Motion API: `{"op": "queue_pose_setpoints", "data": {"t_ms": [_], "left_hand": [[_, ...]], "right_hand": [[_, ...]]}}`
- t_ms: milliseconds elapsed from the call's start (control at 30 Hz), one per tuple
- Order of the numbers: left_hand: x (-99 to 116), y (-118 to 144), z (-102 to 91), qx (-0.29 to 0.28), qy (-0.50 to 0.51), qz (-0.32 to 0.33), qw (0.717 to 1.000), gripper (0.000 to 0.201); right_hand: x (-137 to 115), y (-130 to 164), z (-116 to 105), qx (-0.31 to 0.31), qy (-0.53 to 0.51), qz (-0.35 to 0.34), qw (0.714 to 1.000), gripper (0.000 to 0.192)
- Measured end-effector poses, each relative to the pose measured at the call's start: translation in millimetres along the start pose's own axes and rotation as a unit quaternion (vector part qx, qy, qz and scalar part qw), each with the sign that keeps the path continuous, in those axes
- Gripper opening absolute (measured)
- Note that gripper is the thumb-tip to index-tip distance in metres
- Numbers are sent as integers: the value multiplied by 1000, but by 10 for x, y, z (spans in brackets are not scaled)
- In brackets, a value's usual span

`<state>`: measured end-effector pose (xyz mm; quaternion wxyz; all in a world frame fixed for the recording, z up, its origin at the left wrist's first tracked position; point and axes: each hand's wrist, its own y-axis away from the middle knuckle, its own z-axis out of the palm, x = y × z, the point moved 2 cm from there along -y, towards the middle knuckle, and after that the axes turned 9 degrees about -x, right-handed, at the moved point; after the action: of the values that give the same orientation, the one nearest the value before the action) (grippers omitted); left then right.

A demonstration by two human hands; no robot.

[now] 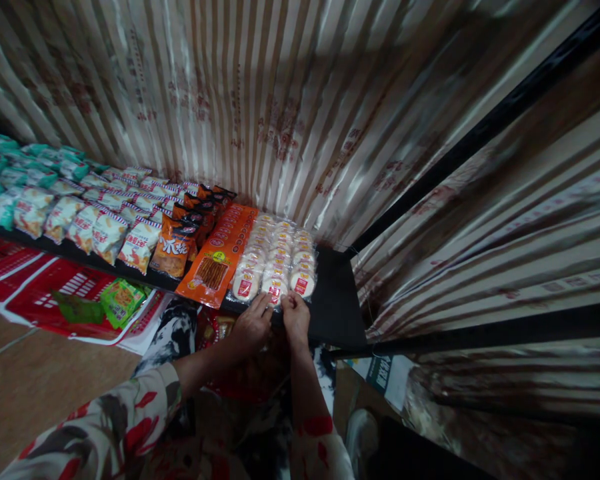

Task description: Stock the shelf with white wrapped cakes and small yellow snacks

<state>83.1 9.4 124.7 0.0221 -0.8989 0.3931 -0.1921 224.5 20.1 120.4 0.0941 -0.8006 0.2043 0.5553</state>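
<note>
Clear-wrapped round white crackers (280, 255) with red and yellow labels stand in three rows at the right part of a black shelf. Both hands meet at the front cracker packet (275, 291) of the middle row. My left hand (253, 325) has its fingers closed on the lower left edge of that packet. On the lower right edge, my right hand (296, 316) pinches with thumb and fingertips. Left of the crackers lies a flat orange snack bag (215, 267), its window showing brown sticks.
More snack bags line the black shelf (337, 293) to the left: orange bags (173, 247), white bags (107, 233) and teal bags (10, 173). Red baskets (35, 287) with green packets (123, 303) sit below. A striped curtain (280, 113) hangs behind; black poles (460, 147) cross the right side.
</note>
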Motion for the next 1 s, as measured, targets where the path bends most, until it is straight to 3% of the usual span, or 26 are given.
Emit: {"op": "queue_pose_setpoints", "data": {"t_ms": [167, 400, 1000], "left_hand": [[-17, -5, 22, -3, -6, 5, 1000, 40], [-16, -8, 32, 10, 2, 10, 1000, 43], [-35, -22, 47, 4, -3, 4, 1000, 43]], "right_hand": [[-75, 53, 30, 14, 45, -8, 999, 48], [-198, 162, 62, 39, 186, -18, 982, 52], [-149, 144, 122, 34, 175, 1, 984, 51]]}}
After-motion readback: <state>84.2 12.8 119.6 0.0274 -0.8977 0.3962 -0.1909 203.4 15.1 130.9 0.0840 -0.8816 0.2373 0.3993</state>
